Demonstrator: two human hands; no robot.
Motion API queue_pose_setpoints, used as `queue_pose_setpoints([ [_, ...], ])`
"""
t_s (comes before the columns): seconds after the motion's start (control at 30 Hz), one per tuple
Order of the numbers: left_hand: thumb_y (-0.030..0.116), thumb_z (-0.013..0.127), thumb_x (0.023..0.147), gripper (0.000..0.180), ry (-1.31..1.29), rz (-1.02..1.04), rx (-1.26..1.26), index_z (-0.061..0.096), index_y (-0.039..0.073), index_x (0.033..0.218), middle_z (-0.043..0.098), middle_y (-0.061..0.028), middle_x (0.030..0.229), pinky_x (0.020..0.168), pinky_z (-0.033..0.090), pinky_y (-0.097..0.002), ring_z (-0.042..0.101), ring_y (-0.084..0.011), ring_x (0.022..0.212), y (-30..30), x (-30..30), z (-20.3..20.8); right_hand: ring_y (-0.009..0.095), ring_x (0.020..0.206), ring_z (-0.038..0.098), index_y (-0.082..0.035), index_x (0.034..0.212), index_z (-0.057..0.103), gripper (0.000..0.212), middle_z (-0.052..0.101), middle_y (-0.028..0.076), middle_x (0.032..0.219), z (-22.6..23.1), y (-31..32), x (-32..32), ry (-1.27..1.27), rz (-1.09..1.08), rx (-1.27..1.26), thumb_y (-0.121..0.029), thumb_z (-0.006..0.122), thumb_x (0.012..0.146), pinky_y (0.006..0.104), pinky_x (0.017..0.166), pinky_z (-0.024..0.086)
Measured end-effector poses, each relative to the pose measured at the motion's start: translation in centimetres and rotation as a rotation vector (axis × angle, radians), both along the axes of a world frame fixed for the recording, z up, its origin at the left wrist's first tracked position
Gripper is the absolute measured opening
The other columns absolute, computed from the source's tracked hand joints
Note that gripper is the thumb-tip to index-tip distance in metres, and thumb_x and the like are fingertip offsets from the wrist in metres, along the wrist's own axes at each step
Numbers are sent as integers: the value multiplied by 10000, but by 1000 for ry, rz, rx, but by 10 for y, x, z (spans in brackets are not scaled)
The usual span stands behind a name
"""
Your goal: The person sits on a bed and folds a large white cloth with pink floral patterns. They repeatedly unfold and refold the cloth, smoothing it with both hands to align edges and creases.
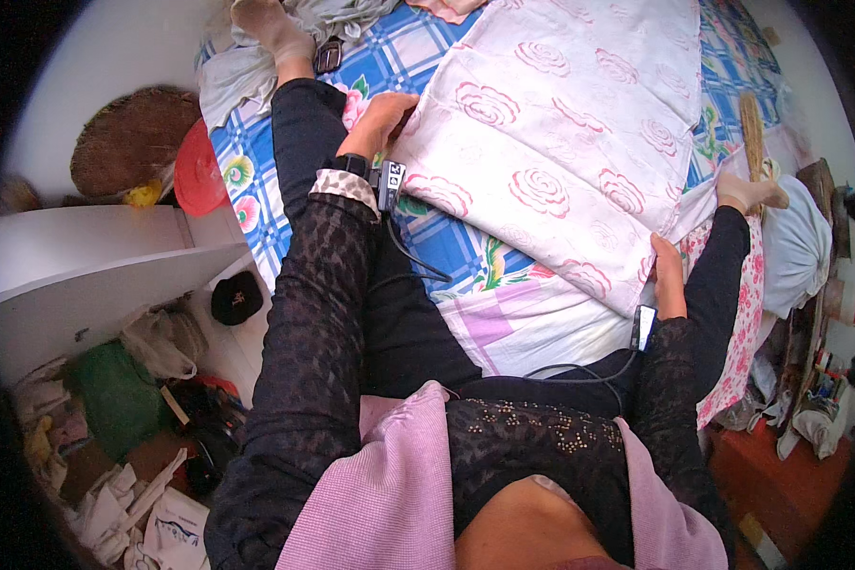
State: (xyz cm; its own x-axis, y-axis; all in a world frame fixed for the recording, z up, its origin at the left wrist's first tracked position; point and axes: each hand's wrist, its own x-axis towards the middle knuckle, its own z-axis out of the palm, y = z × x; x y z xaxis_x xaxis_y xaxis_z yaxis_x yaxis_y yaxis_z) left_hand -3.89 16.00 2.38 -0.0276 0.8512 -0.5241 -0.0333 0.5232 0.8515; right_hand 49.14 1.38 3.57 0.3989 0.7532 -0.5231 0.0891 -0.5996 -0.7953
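A long white cloth (560, 142) printed with pink rose outlines lies between my outstretched legs, its near edge slanting down to the right. My left hand (380, 122) grips its left edge, with the fingertips partly hidden by the fabric. At the near right corner my right hand (670, 277) pinches the edge, thumb on the side and the other fingers mostly hidden. Beneath the cloth is a blue-and-white checked bedsheet (380, 57) with flowers. A white and lilac cloth (503, 328) lies closer to my lap.
Crumpled grey cloth (233, 81) and a small dark buckle-like object (329, 57) lie by my left foot. A straw brush (751, 133) and a tied white bundle (794, 247) are near my right foot. Left of the bed are a red round lid (199, 171) and a black cap (237, 298).
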Motion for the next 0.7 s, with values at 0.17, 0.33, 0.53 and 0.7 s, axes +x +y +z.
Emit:
queue_pose_setpoints([
  [0.17,185,609,860,221,-56,-45,121,650,7,982,641,-28,799,556,432,-226,564,-109,641,-3,1,2,135,748,579,-26,999,626,259,626,43,882,-15,-1,10,-61,15,73,-250,576,879,266,662,458],
  [0.33,113,605,818,193,190,-81,282,633,-11,962,606,-20,749,513,425,-218,554,-98,613,-5,10,6,141,751,579,-3,999,616,259,624,52,878,-30,-8,23,-42,-5,161,-230,576,880,261,674,456],
  [0.53,165,605,727,238,679,-12,557,683,49,919,671,-141,776,621,496,-334,649,-269,691,-4,18,2,158,743,596,11,1009,610,270,627,64,894,-35,-10,28,-14,-64,138,-227,570,888,285,675,477],
  [0.7,234,589,778,270,559,-69,398,688,41,939,680,-147,829,658,498,-323,653,-254,735,-2,16,-1,164,793,600,19,1044,602,291,631,81,934,-33,-13,26,26,-91,154,-227,573,890,282,719,477],
])
